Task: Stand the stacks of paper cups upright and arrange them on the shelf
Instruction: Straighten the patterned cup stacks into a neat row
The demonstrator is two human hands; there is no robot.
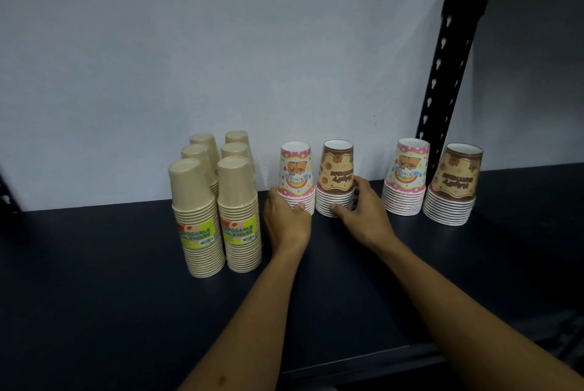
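Now both hands work at the middle of the dark, flat shelf board (pixel 94 311), where every stack already stands rim-down. The left hand (pixel 286 220) curls round the base of the pink polka-dot birthday cup stack (pixel 296 179), thumb at the front rims, while the right hand (pixel 363 213) wraps the lower rims of the brown birthday-print cup stack (pixel 336 177), thumb in front and fingers behind. These two stacks stand just beside each other, touching or nearly so.

To their left stand six tall beige cup stacks in clear wrap with yellow labels (pixel 218 210), in two columns running back toward the pale wall (pixel 221 43). To the right, well apart, sit a second pink cup stack (pixel 406 179) and a second brown cup stack (pixel 453 183), near the black perforated upright post (pixel 442 59).

This step looks like lining up the pair. Holding low, as both hands do, seems wise: pushing higher would likely tip a stack. Sliding them flat, without lifting, should keep the rims nested and the row even.
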